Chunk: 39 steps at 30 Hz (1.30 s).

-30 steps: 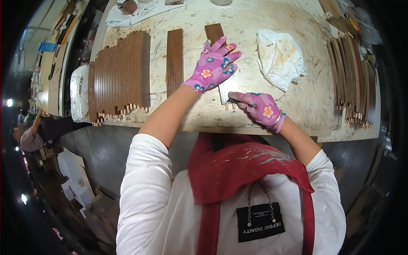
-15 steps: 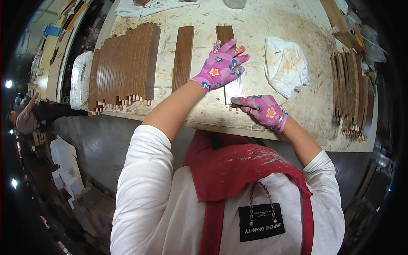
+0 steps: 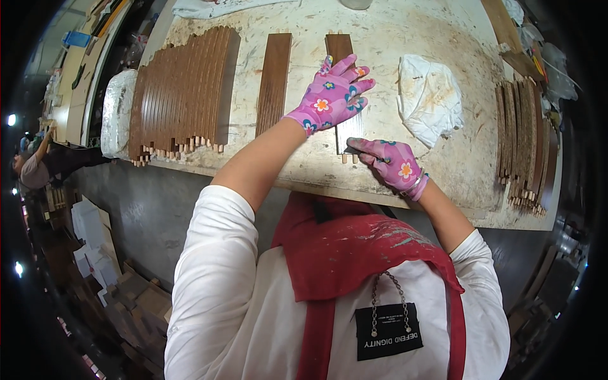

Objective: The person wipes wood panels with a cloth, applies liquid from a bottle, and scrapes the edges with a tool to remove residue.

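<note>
A dark brown wooden slat (image 3: 340, 45) with pale dowel pegs at both ends lies lengthwise before me. My left hand (image 3: 331, 95), in a pink flowered glove, rests across its middle with fingers spread, hiding part of it. At the slat's near end my right hand (image 3: 391, 163), gloved alike, is closed, fingertips pressed together at the right edge. A small dark flat piece (image 3: 350, 151) shows under those fingertips; its kind cannot be made out. To the left lies a second brown slat (image 3: 273, 82), untouched.
A tight row of pegged slats (image 3: 183, 95) stands at left beside a plastic-wrapped bundle (image 3: 119, 114). A stained white cloth (image 3: 430, 101) lies right of my hands. More slats (image 3: 525, 139) are stacked at the worktable's (image 3: 468, 183) right edge. Another person (image 3: 39, 166) is far left.
The view has shifted slightly. My left hand keeps its place on the slat. My right hand stays at the near end, its fingertips a little farther up the slat.
</note>
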Each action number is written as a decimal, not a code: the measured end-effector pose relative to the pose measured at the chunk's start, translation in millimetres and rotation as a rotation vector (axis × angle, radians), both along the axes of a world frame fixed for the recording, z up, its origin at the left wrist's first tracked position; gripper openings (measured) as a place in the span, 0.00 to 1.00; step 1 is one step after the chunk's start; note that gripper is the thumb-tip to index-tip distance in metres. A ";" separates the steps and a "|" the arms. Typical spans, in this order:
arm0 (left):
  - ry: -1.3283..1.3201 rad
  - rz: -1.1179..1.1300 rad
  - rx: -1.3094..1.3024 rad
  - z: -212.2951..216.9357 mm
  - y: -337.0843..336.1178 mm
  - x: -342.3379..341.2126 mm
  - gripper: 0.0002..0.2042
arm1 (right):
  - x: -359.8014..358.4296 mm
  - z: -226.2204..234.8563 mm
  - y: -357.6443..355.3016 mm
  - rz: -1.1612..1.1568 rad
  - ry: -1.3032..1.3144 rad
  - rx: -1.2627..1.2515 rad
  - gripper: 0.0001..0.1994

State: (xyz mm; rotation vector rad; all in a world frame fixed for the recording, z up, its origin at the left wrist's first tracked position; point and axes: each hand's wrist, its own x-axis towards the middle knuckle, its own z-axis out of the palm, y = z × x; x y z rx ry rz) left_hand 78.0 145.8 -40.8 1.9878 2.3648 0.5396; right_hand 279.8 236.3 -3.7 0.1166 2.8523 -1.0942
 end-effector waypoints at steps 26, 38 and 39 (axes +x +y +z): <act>-0.029 -0.010 0.009 -1.4 -0.2 2.1 0.20 | 1.9 -9.1 8.2 -0.017 0.145 -0.310 0.16; -0.003 -0.010 0.006 1.4 1.3 0.6 0.20 | 0.1 -10.4 7.3 0.038 0.001 -0.026 0.17; -0.010 -0.005 -0.006 1.7 1.1 0.7 0.20 | -1.3 -11.1 7.3 0.048 0.018 -0.036 0.17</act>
